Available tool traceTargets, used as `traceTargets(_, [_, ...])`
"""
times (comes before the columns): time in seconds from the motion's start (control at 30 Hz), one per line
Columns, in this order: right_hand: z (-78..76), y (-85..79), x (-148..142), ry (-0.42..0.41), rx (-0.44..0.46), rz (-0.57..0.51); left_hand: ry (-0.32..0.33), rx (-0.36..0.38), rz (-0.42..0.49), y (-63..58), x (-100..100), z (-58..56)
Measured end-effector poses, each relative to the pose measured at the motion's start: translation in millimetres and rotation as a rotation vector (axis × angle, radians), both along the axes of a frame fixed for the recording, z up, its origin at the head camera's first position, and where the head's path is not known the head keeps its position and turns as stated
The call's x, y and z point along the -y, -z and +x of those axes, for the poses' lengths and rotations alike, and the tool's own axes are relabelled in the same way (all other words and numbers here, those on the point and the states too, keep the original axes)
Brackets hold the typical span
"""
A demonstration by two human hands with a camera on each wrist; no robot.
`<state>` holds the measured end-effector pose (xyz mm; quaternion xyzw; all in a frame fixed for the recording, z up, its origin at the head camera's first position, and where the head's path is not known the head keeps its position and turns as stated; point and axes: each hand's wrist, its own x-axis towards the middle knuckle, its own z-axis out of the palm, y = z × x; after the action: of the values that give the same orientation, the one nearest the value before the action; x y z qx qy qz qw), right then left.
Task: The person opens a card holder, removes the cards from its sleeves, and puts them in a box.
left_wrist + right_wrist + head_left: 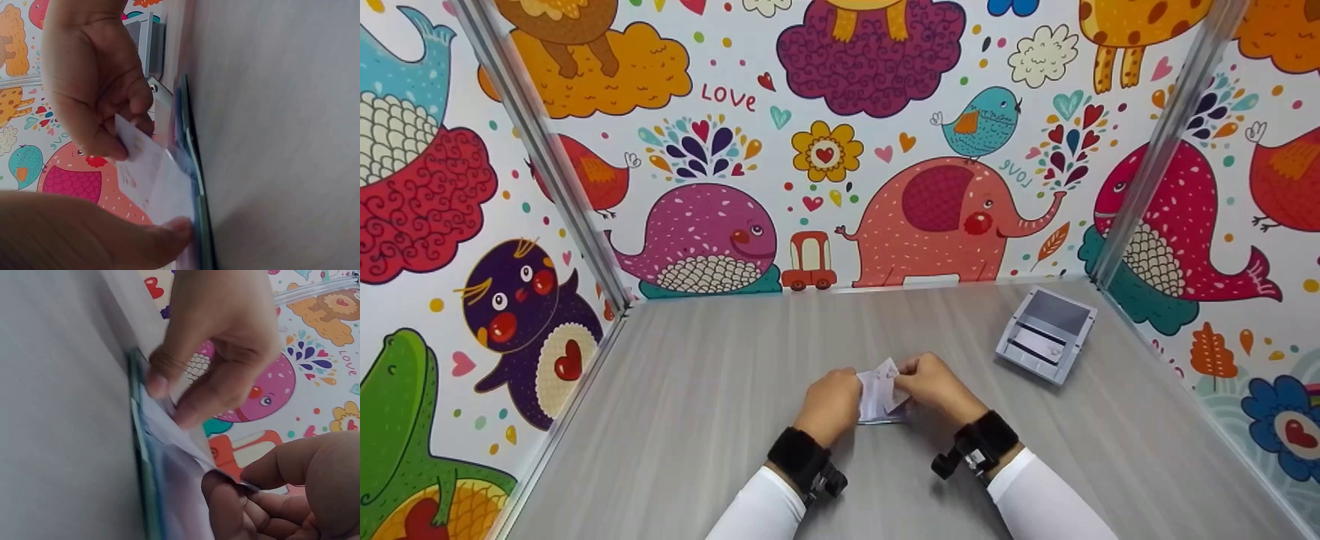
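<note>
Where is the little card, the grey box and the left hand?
card (879, 390), head view, its white face.
grey box (1046, 334), head view, its slotted top.
left hand (830, 405), head view, its back.

Free room and obstacles on the grey table (720, 420). Bare surface is lying open to the left of the left hand (831, 405), running out to the patterned left wall (472, 247) and its metal post (547, 165). Both hands are meeting at the centre over a stack of cards (879, 397), so nothing is passing between them. Beyond the right hand (937, 384), a grey card holder (1046, 334) is standing near the back right corner (the only freestanding obstacle), well apart from the hands. The back wall (840, 150) and right wall (1245, 225) are closing the remaining sides; the near edge is staying open.
</note>
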<state>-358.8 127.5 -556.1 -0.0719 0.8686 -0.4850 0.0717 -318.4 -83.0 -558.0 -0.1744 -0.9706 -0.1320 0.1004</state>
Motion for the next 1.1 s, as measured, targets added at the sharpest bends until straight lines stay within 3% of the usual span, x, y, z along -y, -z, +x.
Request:
traceTargets(0.13, [-3.0,-9.4,-9.7,0.028,-0.035,0.067,-0.014,0.005,-0.031,-9.1,-1.1,5.5])
traceTargets(0.27, [-6.6,-21.2,-22.0,0.064,-0.048,0.096,-0.011,0.004,-0.017,-7.0,-0.9,5.1])
traceTargets(0.47, [-12.3,-40.4,-44.7,0.124,-0.134,0.182,-0.006,-0.002,0.0,-3.8,-1.0,2.3])
traceTargets(0.73, [-17.8,-57.4,-77.6,0.206,-0.247,0.209,-0.027,0.025,0.006,-7.1,-2.2,3.2])
traceTargets(1.1, [-18.7,-72.6,-123.8,0.327,-0.219,0.256,-0.032,0.053,-0.005,-6.2,-2.9,2.8])
